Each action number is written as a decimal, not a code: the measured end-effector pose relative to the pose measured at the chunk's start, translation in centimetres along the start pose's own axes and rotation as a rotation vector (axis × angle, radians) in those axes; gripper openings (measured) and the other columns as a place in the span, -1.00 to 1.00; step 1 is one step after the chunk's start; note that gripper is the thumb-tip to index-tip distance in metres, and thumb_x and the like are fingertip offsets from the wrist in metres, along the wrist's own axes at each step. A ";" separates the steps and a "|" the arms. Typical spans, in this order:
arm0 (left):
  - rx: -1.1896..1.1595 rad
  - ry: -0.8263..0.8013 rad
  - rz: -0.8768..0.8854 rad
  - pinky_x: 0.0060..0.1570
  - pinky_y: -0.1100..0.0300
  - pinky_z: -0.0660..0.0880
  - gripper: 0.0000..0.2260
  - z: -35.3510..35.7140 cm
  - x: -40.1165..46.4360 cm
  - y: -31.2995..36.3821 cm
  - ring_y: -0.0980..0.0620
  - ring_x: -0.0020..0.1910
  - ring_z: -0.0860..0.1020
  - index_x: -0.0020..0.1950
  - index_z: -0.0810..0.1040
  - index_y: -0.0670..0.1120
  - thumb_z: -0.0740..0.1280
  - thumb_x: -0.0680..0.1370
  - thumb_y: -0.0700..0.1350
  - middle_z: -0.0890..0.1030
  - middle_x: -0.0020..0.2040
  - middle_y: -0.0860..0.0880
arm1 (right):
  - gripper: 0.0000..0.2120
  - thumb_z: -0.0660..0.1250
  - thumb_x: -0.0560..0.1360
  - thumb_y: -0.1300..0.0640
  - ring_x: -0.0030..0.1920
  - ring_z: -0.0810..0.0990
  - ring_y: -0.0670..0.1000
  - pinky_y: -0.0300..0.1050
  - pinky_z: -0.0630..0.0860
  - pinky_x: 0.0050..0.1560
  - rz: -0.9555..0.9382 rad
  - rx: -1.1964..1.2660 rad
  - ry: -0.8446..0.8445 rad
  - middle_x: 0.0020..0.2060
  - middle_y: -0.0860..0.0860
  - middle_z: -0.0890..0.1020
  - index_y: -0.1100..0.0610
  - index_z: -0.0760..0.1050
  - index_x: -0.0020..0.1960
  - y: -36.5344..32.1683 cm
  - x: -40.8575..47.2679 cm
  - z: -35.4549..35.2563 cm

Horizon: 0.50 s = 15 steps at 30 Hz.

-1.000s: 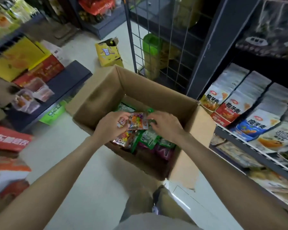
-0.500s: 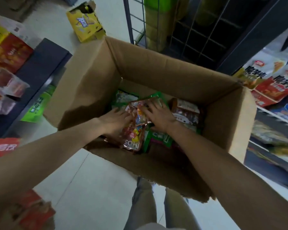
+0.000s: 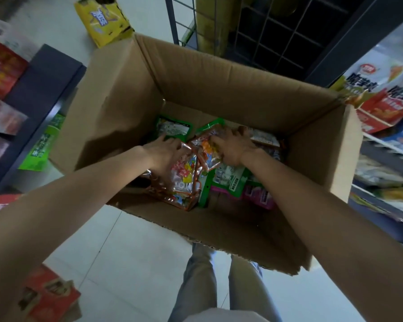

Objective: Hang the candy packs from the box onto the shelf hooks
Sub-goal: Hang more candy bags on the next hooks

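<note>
Shop aisle, both hands (image 3: 165, 154) in box (image 3: 130, 94) gripping candy packs (image 3: 186, 177), fingertips hidden

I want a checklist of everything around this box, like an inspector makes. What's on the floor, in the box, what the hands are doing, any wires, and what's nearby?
Surface: pale tiled floor; the cardboard box stands open on it.
Job's things: candy packs in the box: an orange-edged clear pack, green packs, pink packs. None hung; no hooks in view.
Clutter: yellow carton on the floor beyond the box; red carton near the left arm.
Hands: left hand and right hand both inside the box, on the orange-edged pack.
Cables: nothing seen.
Surroundings: wire rack behind the box; shelf of snack bags on the right; dark shelf on the left.
</note>
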<state>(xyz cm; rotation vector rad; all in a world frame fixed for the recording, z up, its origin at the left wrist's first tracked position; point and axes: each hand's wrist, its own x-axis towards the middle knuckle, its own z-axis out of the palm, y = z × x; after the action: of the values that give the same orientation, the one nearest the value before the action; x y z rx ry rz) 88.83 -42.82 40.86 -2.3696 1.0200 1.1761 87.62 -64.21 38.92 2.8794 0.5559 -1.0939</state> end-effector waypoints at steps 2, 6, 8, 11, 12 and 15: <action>-0.089 -0.017 0.005 0.47 -0.08 0.04 0.03 0.1 -0.3 -0.2 -0.12 0.49 0.13 0.55 -0.02 0.08 0.43 0.26 0.40 0.15 0.51 -0.10 | -0.49 0.17 0.56 -0.11 0.49 0.15 0.26 0.38 -0.07 0.44 0.006 0.070 -0.007 0.56 0.14 -0.02 -0.10 0.16 0.47 -0.3 0.1 -0.1; -0.182 -0.086 0.056 0.34 -0.02 0.29 -0.12 0.6 -0.6 0.6 -0.09 0.37 0.31 0.51 0.11 0.07 0.39 0.33 0.38 0.32 0.42 -0.07 | -0.37 0.04 0.57 -0.31 0.48 0.20 0.23 0.32 0.01 0.43 0.125 0.092 0.003 0.54 0.17 0.06 -0.07 0.03 0.54 -1.0 0.2 -0.2; -0.182 -0.098 0.067 0.34 -0.01 0.29 -0.15 0.7 -0.7 1.1 -0.09 0.35 0.33 0.50 0.11 0.05 0.40 0.37 0.33 0.36 0.39 -0.08 | -0.22 0.21 0.48 -0.35 0.40 0.30 0.24 0.28 0.12 0.38 0.182 -0.011 0.000 0.46 0.25 0.22 -0.03 0.00 0.53 -1.7 0.2 0.2; -0.264 -0.049 0.050 0.18 0.05 0.41 -0.21 0.0 -0.8 0.7 -0.05 0.21 0.43 0.44 0.18 0.09 0.51 0.34 0.19 0.48 0.26 -0.04 | -0.21 0.34 0.45 -0.24 0.30 0.37 0.25 0.22 0.20 0.32 0.239 -0.139 0.132 0.33 0.25 0.35 -0.02 0.03 0.51 -2.4 -0.1 0.6; -0.281 -0.008 0.041 0.14 0.05 0.45 -0.23 -0.3 -0.9 0.5 -0.04 0.18 0.45 0.42 0.20 0.09 0.53 0.34 0.13 0.49 0.24 -0.04 | -0.23 0.36 0.47 -0.17 0.29 0.38 0.25 0.21 0.22 0.33 0.240 -0.167 0.194 0.31 0.25 0.36 0.00 0.03 0.51 -2.5 -0.3 0.6; -0.295 0.162 0.041 0.11 0.06 0.49 -0.35 -1.6 -1.5 0.1 -0.05 0.13 0.52 0.41 0.27 0.05 0.50 0.40 -0.02 0.54 0.21 -0.06 | -0.22 0.44 0.45 0.07 0.21 0.46 0.25 0.15 0.34 0.24 0.221 -0.084 0.371 0.24 0.25 0.43 0.06 0.06 0.51 -2.6 -1.3 -0.1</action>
<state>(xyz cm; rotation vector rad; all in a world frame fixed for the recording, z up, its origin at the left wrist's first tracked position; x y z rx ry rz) 89.02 -43.08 43.02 -2.7233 1.0088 1.2403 85.94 -62.13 40.16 2.9888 0.2680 -0.4993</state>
